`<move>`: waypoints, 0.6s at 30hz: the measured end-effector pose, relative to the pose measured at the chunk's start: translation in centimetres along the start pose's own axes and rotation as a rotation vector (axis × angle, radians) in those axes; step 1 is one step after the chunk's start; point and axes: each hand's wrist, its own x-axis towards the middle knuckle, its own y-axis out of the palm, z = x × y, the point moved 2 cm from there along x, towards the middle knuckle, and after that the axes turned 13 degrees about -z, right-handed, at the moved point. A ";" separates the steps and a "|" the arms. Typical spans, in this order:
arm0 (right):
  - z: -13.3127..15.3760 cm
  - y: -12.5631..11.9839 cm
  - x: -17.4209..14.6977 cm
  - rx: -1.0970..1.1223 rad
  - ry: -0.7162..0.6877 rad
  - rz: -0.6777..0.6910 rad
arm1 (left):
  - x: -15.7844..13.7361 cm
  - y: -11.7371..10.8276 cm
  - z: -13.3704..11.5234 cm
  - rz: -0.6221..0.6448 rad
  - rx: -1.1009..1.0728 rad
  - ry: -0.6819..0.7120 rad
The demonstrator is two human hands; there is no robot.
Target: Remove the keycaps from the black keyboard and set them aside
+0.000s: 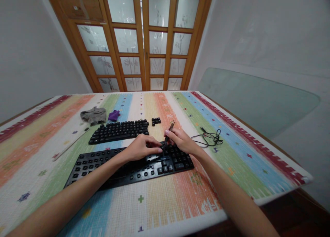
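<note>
A black keyboard (113, 178) lies across the table in front of me, with most keycaps off its left and middle parts and keycaps still on its right end. My right hand (180, 139) grips a slim brown-handled tool (171, 126), perhaps a brush, tilted with its dark lower end down at the keyboard's bare upper part. Close beside that end, my left hand (143, 147) rests over the keyboard, thumb and forefinger nearly together. Whatever lies between them is too small to make out. Behind the keyboard, removed keycaps (120, 130) stand in rows.
A small group of keycaps (156, 120) sits beyond my hands. Further left are a grey cloth (94, 115), a purple cloth (113, 115) and a long pale stick (70, 144). A black cable (210, 138) lies coiled at right on the striped tablecloth (160, 202).
</note>
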 end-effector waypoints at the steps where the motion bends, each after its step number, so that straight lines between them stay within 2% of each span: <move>1: 0.0 0.0 0.0 -0.004 -0.005 0.002 | 0.0 0.0 0.0 0.003 0.001 -0.001; 8: -0.2 -0.1 0.1 0.013 0.028 -0.011 | 0.5 -0.7 0.2 0.020 -0.016 -0.001; 13: -0.3 -0.4 0.4 -0.013 0.043 -0.123 | 1.6 -1.3 0.1 -0.045 -0.016 0.030; 15: -0.4 -0.5 0.5 -0.026 0.045 -0.154 | 2.3 -1.6 0.3 -0.102 0.043 0.071; 18: -0.3 -0.5 0.5 -0.028 0.045 -0.157 | 3.7 -1.6 0.8 -0.178 0.280 0.216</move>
